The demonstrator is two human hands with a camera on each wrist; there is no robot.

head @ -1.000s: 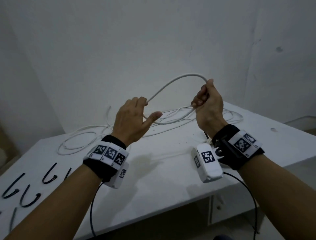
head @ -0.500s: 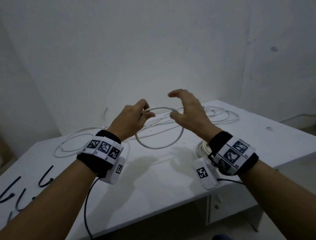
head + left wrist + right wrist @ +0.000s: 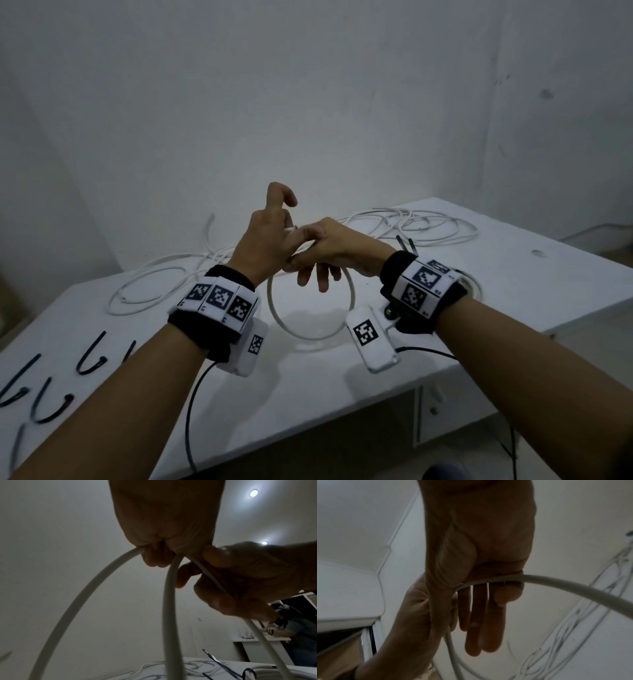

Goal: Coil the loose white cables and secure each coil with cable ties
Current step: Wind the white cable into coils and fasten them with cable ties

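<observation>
Hands meet above the white table point(image 3: 308, 394): left hand point(image 3: 263, 240) pinches the top of a white cable point(image 3: 274, 308) loop that hangs straight down, index finger sticking up. Right hand point(image 3: 335, 246) has the cable across its palm under the thumb, other fingers point(image 3: 322, 277) straight and pointing down. Loose cable runs along the far edge; black cable ties point(image 3: 89, 359) lie near left. Loop's top is hidden by fingers.

Dim, grainy frames; ceiling lights point(image 3: 253, 493) glare, hands backlit.
</observation>
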